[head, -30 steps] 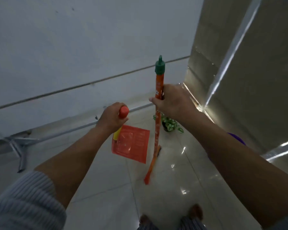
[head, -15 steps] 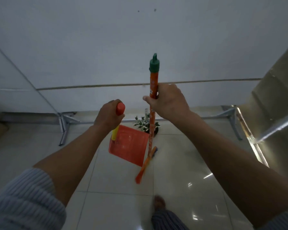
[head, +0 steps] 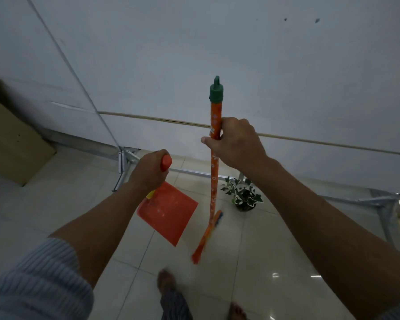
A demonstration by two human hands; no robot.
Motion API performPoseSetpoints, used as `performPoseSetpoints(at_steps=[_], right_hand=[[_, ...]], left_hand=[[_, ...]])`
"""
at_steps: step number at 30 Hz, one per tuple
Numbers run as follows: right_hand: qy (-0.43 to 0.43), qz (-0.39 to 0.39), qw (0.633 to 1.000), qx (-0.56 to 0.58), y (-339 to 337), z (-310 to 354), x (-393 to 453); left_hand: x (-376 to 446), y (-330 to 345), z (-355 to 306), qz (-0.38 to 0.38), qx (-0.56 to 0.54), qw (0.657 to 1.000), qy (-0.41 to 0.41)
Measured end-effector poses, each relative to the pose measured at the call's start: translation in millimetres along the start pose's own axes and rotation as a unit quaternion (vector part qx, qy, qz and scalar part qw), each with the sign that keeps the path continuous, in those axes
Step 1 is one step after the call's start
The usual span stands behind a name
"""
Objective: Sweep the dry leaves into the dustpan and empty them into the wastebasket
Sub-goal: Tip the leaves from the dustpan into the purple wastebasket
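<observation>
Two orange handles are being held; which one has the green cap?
The long orange broom handle in the right hand, topped by a green cap. The left hand holds the short, plain-ended orange dustpan handle.

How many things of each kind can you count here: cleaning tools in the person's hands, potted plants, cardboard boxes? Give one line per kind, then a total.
Cleaning tools: 2, the broom gripped by the right hand and the dustpan held by the left hand
Potted plants: 1, the potted plant on the floor
Cardboard boxes: 1, the cardboard box at the left
Total: 4
</observation>
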State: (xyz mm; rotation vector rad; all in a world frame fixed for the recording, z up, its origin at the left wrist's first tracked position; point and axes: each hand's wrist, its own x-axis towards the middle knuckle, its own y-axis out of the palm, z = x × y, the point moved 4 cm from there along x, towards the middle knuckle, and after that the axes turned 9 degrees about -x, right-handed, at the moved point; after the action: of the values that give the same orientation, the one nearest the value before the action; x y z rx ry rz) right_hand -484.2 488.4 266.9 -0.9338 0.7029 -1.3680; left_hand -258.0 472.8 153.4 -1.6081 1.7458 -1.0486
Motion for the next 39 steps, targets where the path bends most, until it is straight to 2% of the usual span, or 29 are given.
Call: performPoseSetpoints(at_steps=[5,14,27,31,39], right_hand=[[0.016,0.006,1.000,-0.010,39,30,62],[0.137,0.014,0.990,-0.018,93,60,145],[0.205,0.042,0.978,-0.022,173,69,239],[0.245,0.079,0.966,-0.031,205,72,259],[0.320,0.040,0.945,-0.047,265,94,297]], left_hand=[[55,-13,67,0.031,0.003,1.000,0.004],[162,-13,163,0.121,0.010,0.992,0.037],[269,39,265,0.229,-0.013,0.970,0.080],[293,63,291,0.256,-0.040,0.962,0.090],[349,102,371,0.313,-0.055,0.938,0.135]])
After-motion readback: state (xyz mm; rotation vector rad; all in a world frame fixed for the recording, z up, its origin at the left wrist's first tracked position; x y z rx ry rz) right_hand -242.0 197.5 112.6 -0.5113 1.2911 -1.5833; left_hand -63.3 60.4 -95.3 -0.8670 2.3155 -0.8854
